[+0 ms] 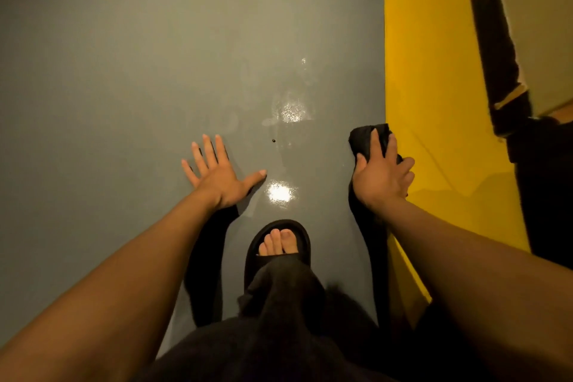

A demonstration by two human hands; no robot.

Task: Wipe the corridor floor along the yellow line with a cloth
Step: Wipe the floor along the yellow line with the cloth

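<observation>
We see the left hand [217,175] spread wide and flat on the grey floor [124,71], fingers fanned and holding nothing. The right hand [383,175] presses down on a dark cloth [366,136], its fingers curled over the bunched fabric. The cloth sits on the grey floor right at the edge of the yellow line [431,71], and part of it seems to overlap the yellow, though the hand hides that edge. Between the two hands we notice shiny wet patches [290,110] on the floor, catching the light, and a small dark speck [273,140] nearby. Below them a foot in a black sandal [277,245] stands on the floor, toes showing, with a dark trouser leg [279,288] above it. Beyond the yellow line runs a dark strip [493,40] along a pale wall [542,9].
</observation>
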